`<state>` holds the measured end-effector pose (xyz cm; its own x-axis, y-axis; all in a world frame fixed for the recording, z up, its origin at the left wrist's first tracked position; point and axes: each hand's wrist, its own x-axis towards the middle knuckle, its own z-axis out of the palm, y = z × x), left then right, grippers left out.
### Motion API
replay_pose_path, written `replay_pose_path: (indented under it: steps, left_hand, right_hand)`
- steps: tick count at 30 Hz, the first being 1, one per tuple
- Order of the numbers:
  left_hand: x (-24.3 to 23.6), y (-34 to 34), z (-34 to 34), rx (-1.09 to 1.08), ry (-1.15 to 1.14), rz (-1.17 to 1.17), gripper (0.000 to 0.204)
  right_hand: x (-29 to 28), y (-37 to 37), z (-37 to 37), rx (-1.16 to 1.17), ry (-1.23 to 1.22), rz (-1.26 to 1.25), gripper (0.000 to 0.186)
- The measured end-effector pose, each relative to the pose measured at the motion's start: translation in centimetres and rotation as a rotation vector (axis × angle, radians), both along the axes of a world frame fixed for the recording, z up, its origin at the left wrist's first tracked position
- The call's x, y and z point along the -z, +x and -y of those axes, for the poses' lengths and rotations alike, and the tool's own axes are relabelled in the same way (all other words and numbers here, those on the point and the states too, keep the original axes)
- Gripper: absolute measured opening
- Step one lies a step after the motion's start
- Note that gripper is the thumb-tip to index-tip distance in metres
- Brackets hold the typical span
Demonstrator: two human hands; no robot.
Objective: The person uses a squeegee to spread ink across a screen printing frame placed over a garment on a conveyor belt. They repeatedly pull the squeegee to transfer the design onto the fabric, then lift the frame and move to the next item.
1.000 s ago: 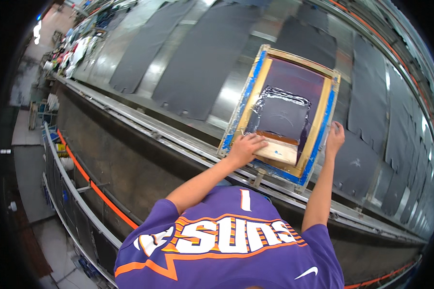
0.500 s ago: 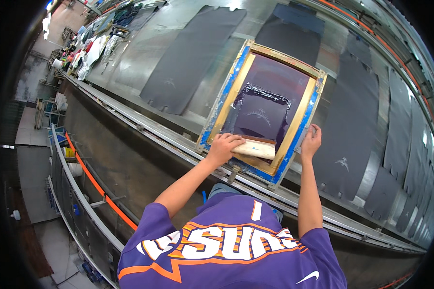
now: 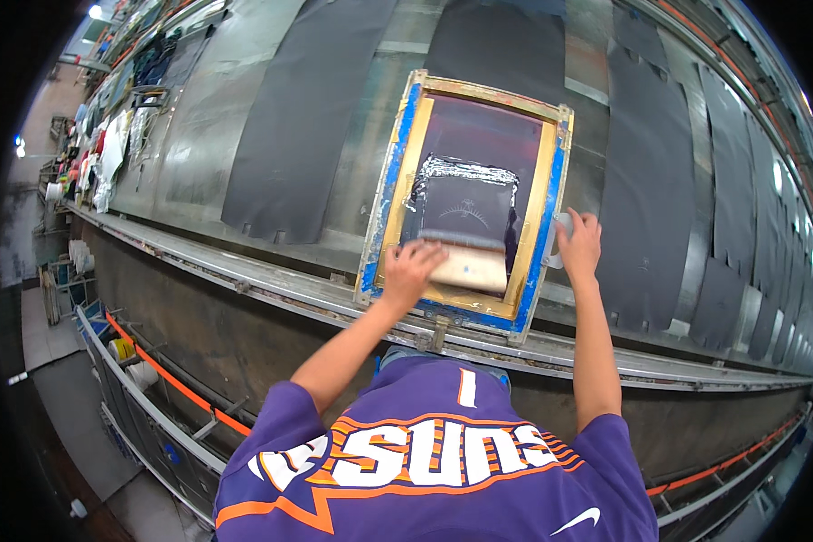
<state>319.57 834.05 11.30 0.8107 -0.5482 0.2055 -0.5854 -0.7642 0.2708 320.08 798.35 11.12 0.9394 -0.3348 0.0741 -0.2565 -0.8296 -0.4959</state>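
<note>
My left hand (image 3: 411,266) grips the left end of a pale wooden squeegee (image 3: 470,269), which lies across the lower part of a screen-printing frame (image 3: 540,185) with blue and yellow edges. Dark, glossy ink (image 3: 470,165) rings a printed arc motif on the mesh. My right hand (image 3: 580,230) is closed on a small grey plate (image 3: 555,255) at the frame's right side. Beneath and beside the frame are dark grey fabric panels (image 3: 289,117) laid on a metal table (image 3: 176,172).
A metal rail (image 3: 262,285) runs along the table's near edge. Cloths and assorted items (image 3: 108,149) lie at the far left, beside a walkway (image 3: 50,334). An orange rail (image 3: 181,384) follows the lower left side, and more panels (image 3: 736,226) continue to the right.
The frame, squeegee and both hands have shifted leftward in the picture, and the view has turned slightly. My left hand still grips the squeegee; my right stays at the frame's right side.
</note>
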Motion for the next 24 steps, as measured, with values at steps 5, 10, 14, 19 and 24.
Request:
replay_pose_path:
  steps: [5,10,14,19,24]
  left_hand:
    - [-2.6,13.2,3.8,-0.053,-0.046,-0.264,0.037]
    - [-1.8,15.6,5.2,0.001,-0.080,-0.158,0.033]
    - [-0.2,8.0,1.4,0.025,-0.073,-0.157,0.041]
    - [-1.0,7.2,0.9,0.031,-0.168,-0.182,0.041]
    - [-1.7,17.3,4.8,-0.027,-0.173,-0.162,0.029]
  right_hand:
    - [-8.1,5.0,-5.4,-0.453,-0.031,0.030,0.051]
    - [-1.7,7.0,-6.3,-0.309,-0.034,0.034,0.034]
    - [-0.8,-1.2,-9.6,-0.352,0.042,0.115,0.044]
    - [-3.2,-1.7,-9.2,-0.380,0.048,0.035,0.045]
    - [-3.4,8.9,-5.1,-0.371,-0.027,0.172,0.031]
